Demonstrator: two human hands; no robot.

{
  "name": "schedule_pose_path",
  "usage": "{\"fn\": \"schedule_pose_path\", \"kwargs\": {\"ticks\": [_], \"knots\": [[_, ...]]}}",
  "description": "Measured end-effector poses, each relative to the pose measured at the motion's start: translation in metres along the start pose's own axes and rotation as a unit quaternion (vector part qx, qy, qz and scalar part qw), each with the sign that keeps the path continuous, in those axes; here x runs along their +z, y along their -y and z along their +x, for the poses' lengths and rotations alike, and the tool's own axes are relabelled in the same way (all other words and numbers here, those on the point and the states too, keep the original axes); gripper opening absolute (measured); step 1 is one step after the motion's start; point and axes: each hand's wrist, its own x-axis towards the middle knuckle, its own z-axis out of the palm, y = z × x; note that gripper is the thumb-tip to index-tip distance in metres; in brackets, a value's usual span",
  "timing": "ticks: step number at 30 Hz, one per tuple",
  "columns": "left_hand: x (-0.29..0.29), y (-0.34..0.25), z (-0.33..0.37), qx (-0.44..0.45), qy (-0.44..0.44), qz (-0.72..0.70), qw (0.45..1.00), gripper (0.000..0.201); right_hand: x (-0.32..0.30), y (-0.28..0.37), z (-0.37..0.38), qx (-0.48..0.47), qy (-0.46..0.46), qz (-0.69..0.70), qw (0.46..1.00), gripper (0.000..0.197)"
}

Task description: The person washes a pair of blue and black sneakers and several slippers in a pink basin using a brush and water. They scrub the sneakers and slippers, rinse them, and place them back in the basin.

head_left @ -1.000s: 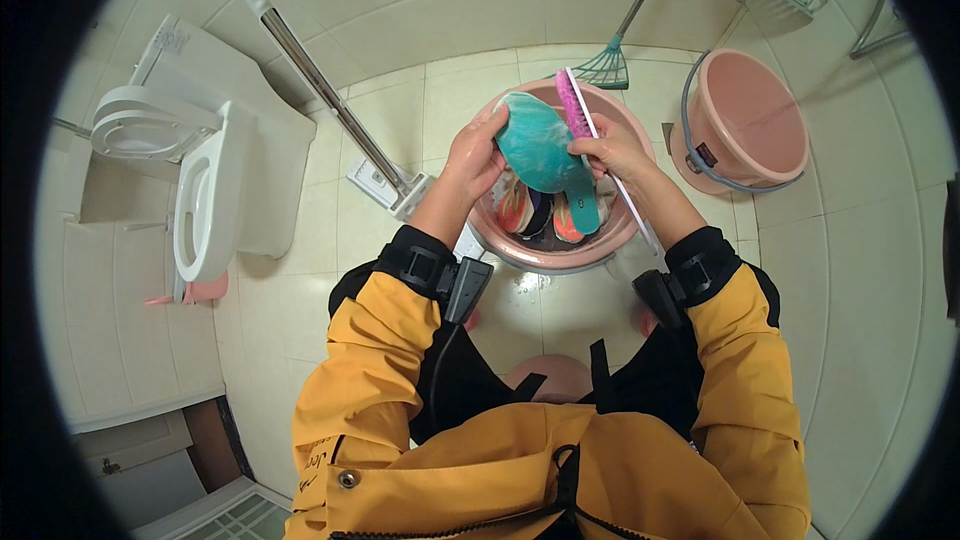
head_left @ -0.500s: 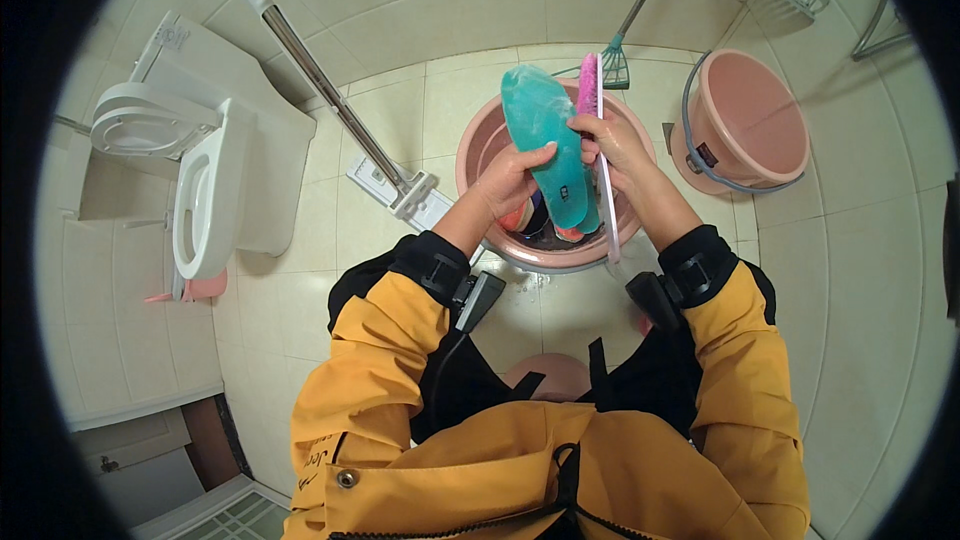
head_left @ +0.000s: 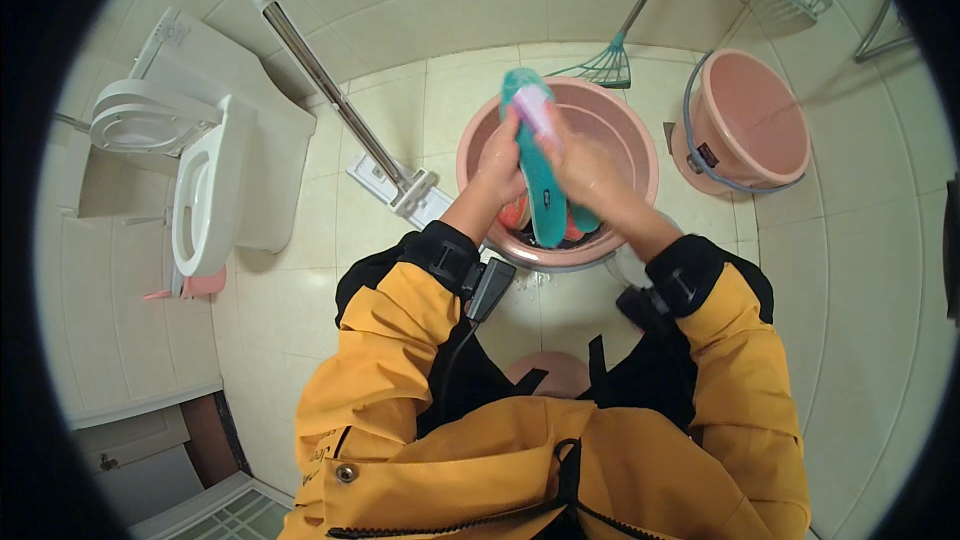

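Over a pink basin (head_left: 648, 145), my left hand (head_left: 499, 162) is closed on the edge of a teal insole (head_left: 543, 202), which stands nearly upright with its toe end away from me. My right hand (head_left: 588, 174), smeared by motion, grips a scrub brush with a pale pink back (head_left: 535, 110) against the insole's upper part. The brush's bristles are hidden from this side. Below, a second teal piece (head_left: 585, 219), looking like another insole, lies in the basin beside orange-red and dark items (head_left: 515, 213) that I cannot make out fully.
A pink bucket (head_left: 708, 105) with a grey handle stands to the right. Behind the basin, a green rake-like tool (head_left: 610, 68) leans on the wall. A flat mop (head_left: 345, 115) slants at the left, near the white toilet (head_left: 240, 160). A pink rounded thing (head_left: 552, 372) shows between my legs.
The brush has moved left from beside the insole onto its upper part, with my right hand following. The insole has turned more edge-on and shifted slightly left.
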Motion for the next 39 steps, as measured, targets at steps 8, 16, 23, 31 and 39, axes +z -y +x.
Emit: {"fn": "schedule_pose_path", "kwargs": {"ticks": [8,16,23,31,39], "knots": [[-0.001,0.018,0.017,0.029,-0.053,-0.041,0.997,0.051,0.01,0.0,0.004,0.1,-0.006,-0.029,0.995,0.055],[0.007,0.02,0.023,0.026,-0.056,-0.023,0.998,0.056,0.011,-0.006,0.0,0.067,-0.055,-0.067,0.994,0.057],[-0.001,0.005,0.019,0.021,-0.036,-0.037,0.998,0.056,0.012,-0.001,-0.015,0.062,0.04,-0.038,0.997,0.055],[0.007,-0.015,0.015,0.072,0.027,-0.015,0.997,0.057,-0.009,-0.013,0.006,0.035,-0.002,-0.074,0.997,0.058],[0.011,-0.028,0.008,0.041,0.082,-0.084,0.992,0.05,-0.035,-0.016,0.006,0.13,0.109,0.451,0.876,0.035]]}}
